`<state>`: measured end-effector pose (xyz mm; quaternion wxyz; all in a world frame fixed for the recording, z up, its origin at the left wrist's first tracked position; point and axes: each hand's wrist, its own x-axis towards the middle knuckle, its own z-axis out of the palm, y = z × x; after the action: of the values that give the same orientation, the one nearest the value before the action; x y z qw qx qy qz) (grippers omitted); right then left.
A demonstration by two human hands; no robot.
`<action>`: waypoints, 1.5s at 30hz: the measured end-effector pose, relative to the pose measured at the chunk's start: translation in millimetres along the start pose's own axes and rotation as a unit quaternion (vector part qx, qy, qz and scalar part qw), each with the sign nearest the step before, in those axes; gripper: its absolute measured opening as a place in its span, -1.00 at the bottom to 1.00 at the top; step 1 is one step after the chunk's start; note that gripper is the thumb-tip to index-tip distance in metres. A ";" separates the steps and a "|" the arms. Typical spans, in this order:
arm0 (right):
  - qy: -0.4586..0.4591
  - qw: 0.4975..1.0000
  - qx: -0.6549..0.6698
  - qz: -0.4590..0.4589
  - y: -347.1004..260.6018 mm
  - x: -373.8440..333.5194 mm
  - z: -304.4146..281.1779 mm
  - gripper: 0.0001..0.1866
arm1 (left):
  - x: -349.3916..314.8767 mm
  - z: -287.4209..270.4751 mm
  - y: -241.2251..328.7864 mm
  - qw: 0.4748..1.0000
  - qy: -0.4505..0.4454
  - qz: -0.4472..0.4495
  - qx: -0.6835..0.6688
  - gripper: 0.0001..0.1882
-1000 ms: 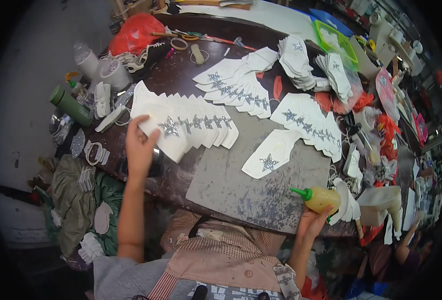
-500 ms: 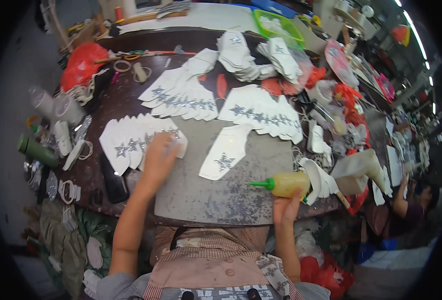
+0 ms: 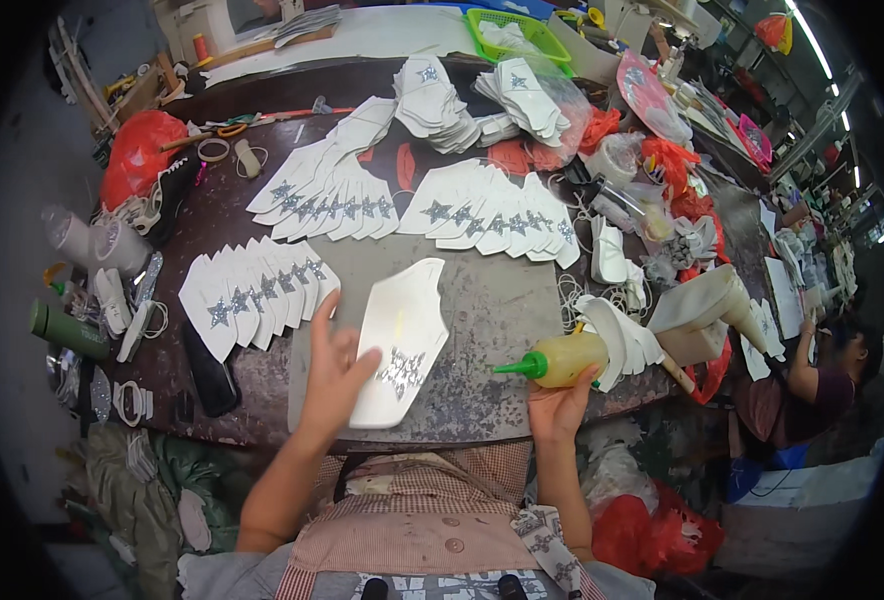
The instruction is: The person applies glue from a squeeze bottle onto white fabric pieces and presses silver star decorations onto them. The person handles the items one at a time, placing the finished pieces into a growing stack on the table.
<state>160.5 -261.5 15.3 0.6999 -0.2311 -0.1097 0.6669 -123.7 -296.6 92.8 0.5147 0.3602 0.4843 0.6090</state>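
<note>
My right hand (image 3: 560, 408) is closed round the lower side of a squeeze bottle (image 3: 572, 358) with yellowish contents and a green nozzle pointing left. My left hand (image 3: 337, 365) has its fingers spread, index finger stretched away from me. Its thumb lies at the left edge of a white cut piece (image 3: 402, 320) bearing a silver glitter star. That piece, blurred by motion, is over the worn grey board (image 3: 482, 395). Beyond my left fingers, a fan of overlapping white star pieces (image 3: 252, 295) rests on the table.
Two more fans of star pieces (image 3: 337, 195) (image 3: 497, 215) lie farther back, with stacked pieces (image 3: 432, 105) behind. A dark phone (image 3: 209, 375) and green bottle (image 3: 67, 330) are at left. A pale block (image 3: 697, 310) stands at right. A person (image 3: 817, 385) sits far right.
My left hand has come off the left fan and moved nearer to me, beside the white piece. That piece now sits closer and turned. The squeeze bottle stays in my right hand.
</note>
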 end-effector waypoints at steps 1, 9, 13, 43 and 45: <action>0.003 1.000 -0.006 -0.003 1.0 0.3 -2.4 -0.39 | -16.1 -3.8 -11.6 0.997 0.028 0.014 0.075 -0.20; -0.042 0.977 -0.210 -0.010 12.9 -3.3 15.9 -0.50 | -53.1 -21.2 -26.0 0.841 -0.019 0.073 0.536 -0.60; -0.061 0.954 -0.294 0.011 24.5 1.5 34.3 -0.57 | -46.5 -39.2 -21.8 0.863 -0.064 0.066 0.496 -0.53; -0.076 0.867 -0.491 0.034 25.5 -33.5 39.4 -0.45 | -43.9 -40.4 -18.4 0.834 -0.076 0.082 0.540 -0.55; -0.079 0.861 -0.501 0.040 21.7 -54.4 33.5 -0.46 | -43.1 -39.3 -17.9 0.866 -0.070 0.065 0.491 -0.60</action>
<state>121.2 -308.9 42.6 0.4514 -0.5013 -0.4746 0.5654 -146.4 -347.2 67.5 0.2633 0.6384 0.6592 0.2977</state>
